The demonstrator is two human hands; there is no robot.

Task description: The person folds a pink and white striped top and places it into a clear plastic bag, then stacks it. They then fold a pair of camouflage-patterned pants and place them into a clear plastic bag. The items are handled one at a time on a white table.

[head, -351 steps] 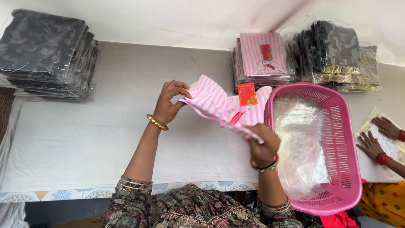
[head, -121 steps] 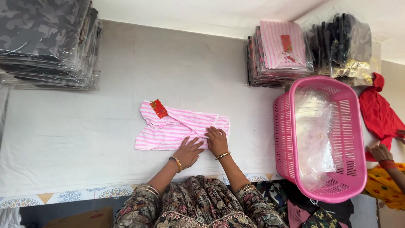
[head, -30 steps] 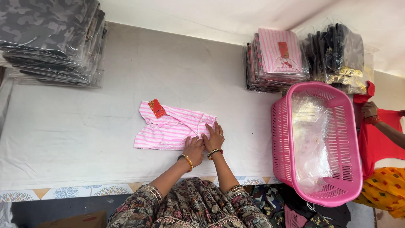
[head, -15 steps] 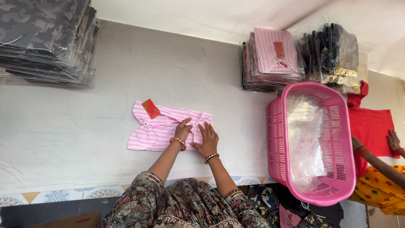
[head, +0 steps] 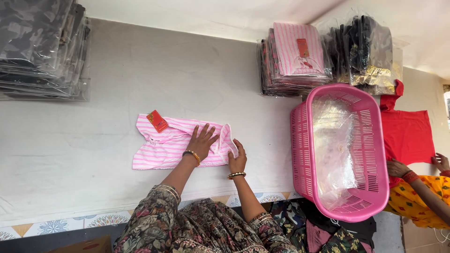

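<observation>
The right hand (head: 238, 160) has shifted to the striped pink cloth's (head: 173, 147) three-o'clock edge, pinching it; left hand (head: 202, 139) is pressing flat, fingers spread.

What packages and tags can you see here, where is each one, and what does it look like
Red tag: on the pink striped garment's upper left corner, small rectangle.
Grey packs: far left stack, clear flat bags.
Pink striped pack: tops the stack behind the pink basket, red tag inside.
Dark packs: far right, clear bags.
</observation>
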